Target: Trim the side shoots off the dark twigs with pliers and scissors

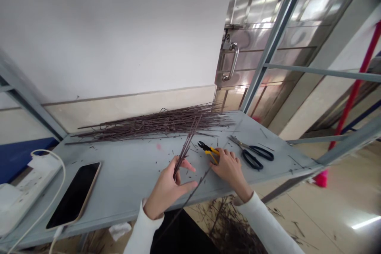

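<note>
My left hand (170, 186) has a small bundle of thin brown twigs (185, 149) in its curled fingers, the twigs slanting up and away. Its thumb and index finger stand apart from the bundle. My right hand (228, 167) is closed over the yellow handles of black-jawed cutting pliers (208, 149), low over the shelf, jaws pointing away to the left. One long single twig (195, 190) runs from the right hand's thumb down past the left thumb; whether the right hand pinches it I cannot tell. Right of the pliers lie scissors (253, 154) with black handles, blades slightly apart.
A large heap of twigs (154, 123) lies along the back of the grey metal shelf (127, 170). At left are a phone (76, 194), a white cable and a power strip (22, 198). Cut bits are scattered about. Shelf posts (275, 39) rise at both sides; brushwood (226, 226) lies below.
</note>
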A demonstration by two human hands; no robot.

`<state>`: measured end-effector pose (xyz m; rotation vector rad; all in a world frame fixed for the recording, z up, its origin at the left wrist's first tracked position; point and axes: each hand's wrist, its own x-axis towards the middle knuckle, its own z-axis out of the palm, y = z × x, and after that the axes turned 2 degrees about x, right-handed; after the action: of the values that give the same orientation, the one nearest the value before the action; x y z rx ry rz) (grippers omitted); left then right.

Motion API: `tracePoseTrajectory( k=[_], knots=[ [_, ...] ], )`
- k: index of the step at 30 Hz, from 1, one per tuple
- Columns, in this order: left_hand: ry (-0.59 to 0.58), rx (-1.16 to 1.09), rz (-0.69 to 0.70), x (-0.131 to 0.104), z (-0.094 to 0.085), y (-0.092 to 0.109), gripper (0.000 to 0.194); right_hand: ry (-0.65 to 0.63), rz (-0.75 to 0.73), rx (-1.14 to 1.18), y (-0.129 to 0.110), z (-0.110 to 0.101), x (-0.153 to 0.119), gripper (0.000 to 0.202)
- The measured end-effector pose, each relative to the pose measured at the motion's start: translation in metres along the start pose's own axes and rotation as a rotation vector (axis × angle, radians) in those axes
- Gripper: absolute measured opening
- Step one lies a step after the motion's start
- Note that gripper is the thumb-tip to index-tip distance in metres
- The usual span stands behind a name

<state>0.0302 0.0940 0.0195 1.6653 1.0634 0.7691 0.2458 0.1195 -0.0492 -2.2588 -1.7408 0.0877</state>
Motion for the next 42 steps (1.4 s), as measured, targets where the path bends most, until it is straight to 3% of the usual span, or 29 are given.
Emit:
tracePoseTrajectory(
  k=[3,15,19,23,25,28,30,33,35,37,39,42],
  knots=[
    [0.032,0.071,-0.012,0.004,0.002,-0.004,0.033,0.008,-0.033,-0.010,0.003,0.002,0.006,0.043],
    [-0.201,-0.236,0.097,0.004,-0.003,0.003,0.044,0.138,-0.173,0.097,0.017,0.020,0.012,0.045],
    [-0.180,-0.173,0.025,0.006,0.001,0.002,0.043,0.164,-0.300,0.467,0.014,-0.001,0.003,0.030],
    [-0.109,-0.119,0.010,0.008,0.005,0.001,0.031,0.064,-0.405,0.979,0.007,-0.036,-0.019,0.037],
    [-0.079,-0.106,0.011,0.010,0.005,-0.001,0.032,0.014,-0.432,1.058,0.004,-0.051,-0.027,0.036],
    [-0.041,-0.088,0.024,0.011,0.004,-0.004,0.032,-0.024,-0.500,0.966,0.009,-0.063,-0.025,0.030],
    [-0.013,-0.079,0.030,0.011,0.002,-0.005,0.030,0.079,-0.453,0.795,0.026,-0.060,-0.012,0.030],
    [0.030,-0.067,0.029,0.011,0.000,-0.005,0.030,0.329,-0.242,0.383,0.072,-0.038,0.013,0.031],
    [0.043,-0.064,0.022,0.011,-0.002,-0.005,0.031,0.313,-0.072,0.110,0.108,-0.016,0.026,0.034],
    [0.049,-0.070,0.020,0.012,-0.002,-0.006,0.031,0.257,0.005,-0.007,0.139,0.003,0.033,0.038],
    [0.065,-0.082,0.022,0.013,-0.003,-0.006,0.031,0.231,-0.047,-0.008,0.160,0.013,0.036,0.039],
    [0.108,-0.096,0.026,0.013,-0.003,-0.005,0.030,0.219,-0.098,0.019,0.175,0.013,0.038,0.033]
  ],
)
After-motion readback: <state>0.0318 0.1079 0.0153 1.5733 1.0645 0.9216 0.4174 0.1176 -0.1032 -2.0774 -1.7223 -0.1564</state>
